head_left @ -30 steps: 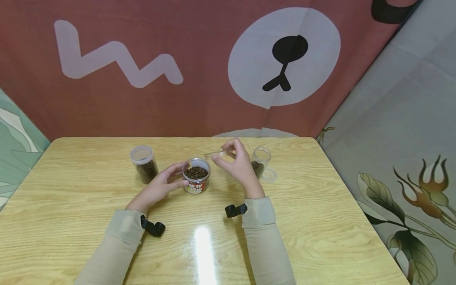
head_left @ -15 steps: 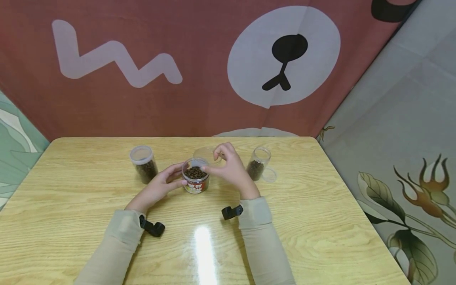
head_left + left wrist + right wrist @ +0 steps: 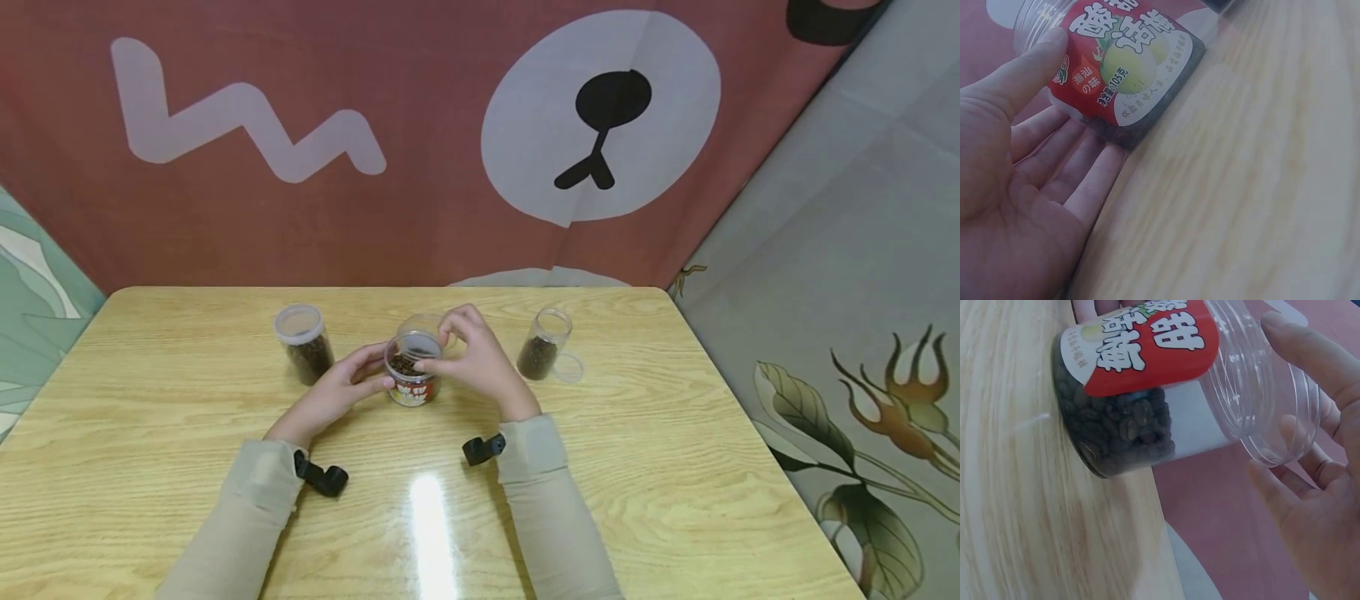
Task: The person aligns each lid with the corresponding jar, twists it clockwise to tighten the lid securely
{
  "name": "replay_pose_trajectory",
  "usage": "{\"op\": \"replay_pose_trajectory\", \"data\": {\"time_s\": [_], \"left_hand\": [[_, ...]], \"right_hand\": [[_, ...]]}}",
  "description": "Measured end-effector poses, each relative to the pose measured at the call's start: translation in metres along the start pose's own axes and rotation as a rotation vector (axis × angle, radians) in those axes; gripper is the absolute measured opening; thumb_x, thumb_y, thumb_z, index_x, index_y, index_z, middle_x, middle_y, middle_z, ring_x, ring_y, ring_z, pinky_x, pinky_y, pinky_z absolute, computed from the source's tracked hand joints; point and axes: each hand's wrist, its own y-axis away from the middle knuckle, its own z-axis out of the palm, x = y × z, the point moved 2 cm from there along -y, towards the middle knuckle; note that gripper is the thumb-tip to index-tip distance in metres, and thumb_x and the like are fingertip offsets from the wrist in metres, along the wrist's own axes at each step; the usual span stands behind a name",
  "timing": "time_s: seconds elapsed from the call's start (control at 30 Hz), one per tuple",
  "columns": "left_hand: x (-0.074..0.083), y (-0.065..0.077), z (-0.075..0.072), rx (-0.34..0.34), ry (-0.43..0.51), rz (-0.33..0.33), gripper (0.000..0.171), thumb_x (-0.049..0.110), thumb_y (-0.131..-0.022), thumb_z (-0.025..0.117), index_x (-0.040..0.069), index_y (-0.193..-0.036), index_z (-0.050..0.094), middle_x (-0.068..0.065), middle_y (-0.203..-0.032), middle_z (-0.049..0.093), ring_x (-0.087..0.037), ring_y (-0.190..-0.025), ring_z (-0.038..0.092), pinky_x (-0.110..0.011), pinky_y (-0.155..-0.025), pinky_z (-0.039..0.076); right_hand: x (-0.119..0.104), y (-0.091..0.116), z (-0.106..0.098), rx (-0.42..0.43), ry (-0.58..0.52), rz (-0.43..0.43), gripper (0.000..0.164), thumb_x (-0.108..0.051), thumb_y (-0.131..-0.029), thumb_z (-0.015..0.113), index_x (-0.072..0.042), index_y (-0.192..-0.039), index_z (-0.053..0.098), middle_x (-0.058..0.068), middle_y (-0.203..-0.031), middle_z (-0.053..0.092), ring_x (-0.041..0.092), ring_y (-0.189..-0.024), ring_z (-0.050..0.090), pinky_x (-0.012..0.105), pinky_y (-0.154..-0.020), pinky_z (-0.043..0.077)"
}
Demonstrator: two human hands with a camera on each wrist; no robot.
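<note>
A clear plastic jar [image 3: 412,392] with a red printed label [image 3: 1122,53] stands upright on the table, partly filled with coffee beans [image 3: 1125,422]. My left hand [image 3: 333,396] holds it from the left, thumb in front and fingers along the far side. With its thumb and fingers, my right hand [image 3: 483,358] grips a clear round lid [image 3: 1304,425] at the jar's mouth. The lid is tilted, its far edge raised in the head view. How far its near edge touches the rim cannot be told.
Left of the jar stands a taller clear jar [image 3: 307,354] of dark beans with a whitish lid. To the right is a narrower, uncovered jar [image 3: 538,354] of dark beans, a clear disc-shaped lid [image 3: 568,367] lying beside it. A fabric backdrop [image 3: 420,233] hangs behind the wooden table [image 3: 660,467].
My right hand has moved left with the lid, from the right of the labelled jar to over its mouth, tilting the lid. My left hand has kept its hold on the jar.
</note>
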Motion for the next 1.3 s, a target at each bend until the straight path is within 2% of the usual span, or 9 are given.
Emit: {"op": "replay_pose_trajectory", "data": {"time_s": [0.2, 0.4, 0.67, 1.03, 1.17, 1.3], "left_hand": [[-0.0006, -0.0001, -0.0003, 0.0, -0.017, -0.025, 0.062, 0.015, -0.101, 0.066, 0.0, -0.154, 0.037, -0.022, -0.154, 0.043, -0.039, -0.143, 0.04, -0.044, -0.112, 0.04], [0.0014, -0.0005, -0.0005, -0.012, -0.011, -0.019, 0.059, 0.014, -0.101, 0.065, -0.001, -0.152, 0.039, -0.023, -0.152, 0.045, -0.039, -0.142, 0.041, -0.044, -0.112, 0.04], [0.0008, -0.0013, 0.0, -0.009, 0.001, -0.027, 0.058, 0.011, -0.101, 0.065, -0.004, -0.151, 0.039, -0.025, -0.151, 0.045, -0.039, -0.142, 0.04, -0.041, -0.112, 0.04], [-0.0024, -0.001, -0.0012, -0.003, -0.019, -0.031, 0.058, 0.014, -0.101, 0.065, -0.002, -0.151, 0.04, -0.024, -0.152, 0.045, -0.039, -0.142, 0.041, -0.05, -0.113, 0.038], [-0.0034, -0.001, -0.0009, -0.002, -0.01, -0.028, 0.057, 0.012, -0.101, 0.064, -0.003, -0.151, 0.04, -0.024, -0.151, 0.045, -0.039, -0.142, 0.041, -0.05, -0.113, 0.038], [-0.004, -0.0008, -0.0012, -0.009, -0.003, -0.026, 0.058, 0.013, -0.101, 0.064, -0.002, -0.151, 0.04, -0.023, -0.152, 0.045, -0.039, -0.142, 0.041, -0.051, -0.113, 0.037]], "right_hand": [[-0.0022, -0.0003, 0.0039, -0.032, 0.01, -0.015, 0.043, -0.021, -0.076, 0.092, -0.006, -0.088, 0.054, 0.003, -0.115, 0.048, 0.023, -0.114, 0.051, 0.051, -0.106, 0.043], [-0.0022, -0.0006, 0.0065, -0.041, 0.009, -0.04, 0.044, -0.02, -0.075, 0.093, -0.008, -0.085, 0.052, 0.002, -0.112, 0.048, 0.022, -0.109, 0.05, 0.049, -0.101, 0.044], [-0.0024, -0.0002, 0.0084, -0.07, -0.005, -0.076, 0.044, -0.016, -0.074, 0.093, -0.015, -0.082, 0.049, 0.001, -0.11, 0.047, 0.02, -0.109, 0.049, 0.046, -0.102, 0.043], [-0.0048, 0.0011, 0.0052, -0.109, -0.009, -0.084, 0.039, -0.016, -0.076, 0.092, -0.014, -0.084, 0.054, 0.0, -0.114, 0.049, 0.02, -0.115, 0.05, 0.045, -0.103, 0.045], [-0.0025, 0.0011, 0.0036, -0.107, -0.059, -0.076, 0.037, -0.016, -0.078, 0.09, -0.007, -0.095, 0.058, 0.001, -0.123, 0.049, 0.019, -0.121, 0.05, 0.042, -0.109, 0.044], [0.0017, 0.0003, 0.0031, -0.109, -0.1, -0.049, 0.046, -0.018, -0.085, 0.086, -0.008, -0.122, 0.06, 0.004, -0.139, 0.044, 0.02, -0.131, 0.045, 0.04, -0.112, 0.043]]}}
